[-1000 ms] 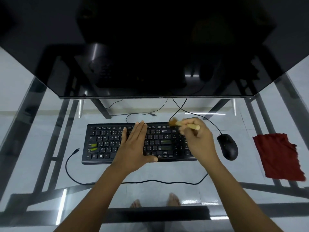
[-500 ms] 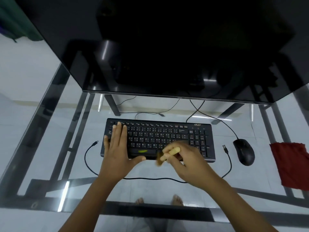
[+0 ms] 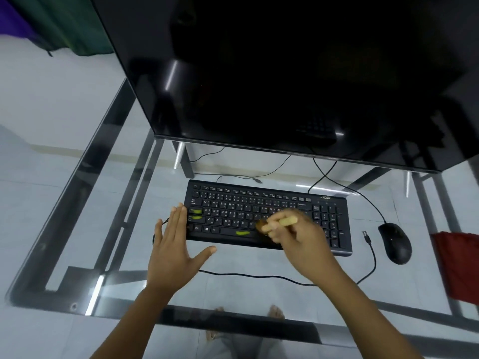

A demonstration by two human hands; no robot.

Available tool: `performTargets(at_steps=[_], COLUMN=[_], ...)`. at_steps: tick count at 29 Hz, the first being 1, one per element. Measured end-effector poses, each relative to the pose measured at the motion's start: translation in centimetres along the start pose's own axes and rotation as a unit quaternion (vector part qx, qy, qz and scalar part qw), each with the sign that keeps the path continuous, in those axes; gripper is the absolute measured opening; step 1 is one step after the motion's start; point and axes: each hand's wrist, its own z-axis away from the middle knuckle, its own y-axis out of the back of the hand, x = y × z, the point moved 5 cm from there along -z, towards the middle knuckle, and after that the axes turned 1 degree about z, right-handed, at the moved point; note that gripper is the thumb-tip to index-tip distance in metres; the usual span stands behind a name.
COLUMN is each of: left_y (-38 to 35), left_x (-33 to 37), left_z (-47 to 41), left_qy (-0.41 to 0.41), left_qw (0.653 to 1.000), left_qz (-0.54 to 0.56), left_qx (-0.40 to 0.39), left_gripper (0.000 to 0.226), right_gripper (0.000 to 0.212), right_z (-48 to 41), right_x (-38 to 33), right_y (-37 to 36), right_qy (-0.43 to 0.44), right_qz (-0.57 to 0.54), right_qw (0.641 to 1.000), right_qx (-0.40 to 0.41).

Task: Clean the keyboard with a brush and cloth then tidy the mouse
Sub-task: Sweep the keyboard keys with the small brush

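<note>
The left grip is palm down, its fingers straight and pressed together, the thumb spread wide to the right. The right grip is blurred, fingers curled and pinching a brush; both bare forearms reach in from the lower edge.

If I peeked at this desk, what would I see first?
A huge black monitor fills the top of the view. Below it, the right hand holds a brush over the black keyboard, while the left hand is spread open at its left end. A red cloth lies at the far right.
</note>
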Motion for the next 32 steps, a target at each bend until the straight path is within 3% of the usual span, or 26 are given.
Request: performTargets(at_steps=[3,5,7,9,11,15,19,21,23,26,30,32], left_y=[0.0,0.1,0.2,0.3,0.3,0.3,0.3,0.3,0.3,0.1,0.0,0.0], left_x=[0.4,0.2,0.0,0.0,0.0,-0.2,-0.3,-0.3,-0.3,-0.5,-0.6,-0.7], left_z=[0.0,0.1,0.2,0.2,0.2,0.2,0.2,0.2,0.2,0.1,0.1,0.0], left_qy=[-0.003,0.0,0.0,-0.002,-0.003,-0.011,-0.008,-0.011,-0.013,-0.006,-0.003,-0.002], left_qw=[1.0,0.999,0.999,0.998,0.998,0.997,0.997,0.997,0.997,0.997,0.998,0.998], left_qz=[0.018,0.031,0.039,0.041,0.04,0.049,0.05,0.053,0.057,0.059,0.053,0.047], left_qx=[0.018,0.025,0.033,0.038,0.043,0.051,0.051,0.053,0.052,0.047,0.043,0.042], left_gripper=[0.104,0.101,0.098,0.095,0.093,0.093,0.091,0.089,0.088,0.091,0.091,0.09], right_gripper=[0.012,0.01,0.01,0.011,0.012,0.012,0.012,0.011,0.011,0.011,0.01,0.009], right_z=[-0.9,-1.5,-1.6,-2.0,-2.3,-1.1,-0.6,-0.2,0.0,-1.1,-3.2,-4.2], right_x=[-0.6,-1.0,-2.0,-3.0,-3.9,-5.3,-5.9,-6.0,-6.4,-5.9,-3.4,-3.2], right_y=[0.9,-0.9,-3.4,-4.3,-4.4,-7.6,-7.6,-8.7,-9.6,-8.9,-5.7,-5.3], right_qy=[0.002,-0.016,-0.047,-0.038,0.004,0.037,0.074,0.046,-0.016,-0.115,-0.116,-0.112], right_qz=[0.024,0.04,-0.042,-0.087,-0.025,-0.022,0.015,0.026,-0.089,-0.262,-0.103,-0.098], right_qw=[0.995,0.998,0.997,0.995,0.999,0.996,0.997,0.998,0.992,0.957,0.983,0.986], right_qx=[0.094,0.04,-0.042,-0.014,0.045,-0.084,-0.005,-0.047,-0.088,-0.049,0.094,0.075])
